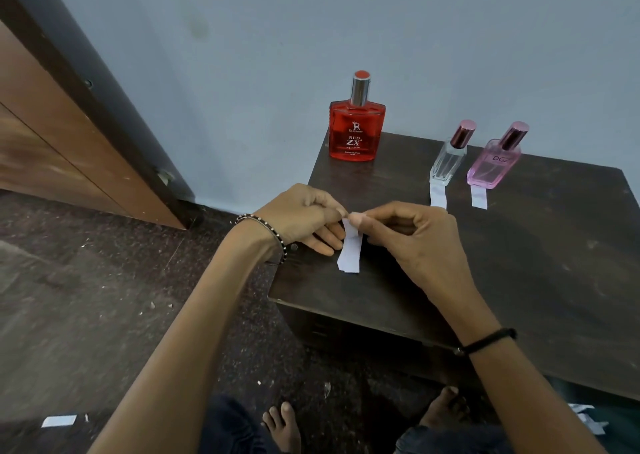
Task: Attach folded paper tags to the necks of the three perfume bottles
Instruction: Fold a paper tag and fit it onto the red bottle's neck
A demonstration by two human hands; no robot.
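Three perfume bottles stand at the back of a dark wooden table (519,263). The red bottle (356,131) at the back left has a bare silver neck. A clear bottle (448,161) and a pink bottle (493,166) stand to its right, each with a white paper tag hanging from it onto the table, the clear one's tag (438,197) and the pink one's tag (479,197). Above the table's left part, my left hand (304,218) and my right hand (412,242) both pinch the top of a white paper strip (350,249), which hangs down between them.
A pale blue wall rises right behind the table. A wooden door and dark frame (69,124) stand at the left. The speckled floor holds a paper scrap (59,420) at the lower left and more scraps (585,417) at the lower right. My bare feet show below.
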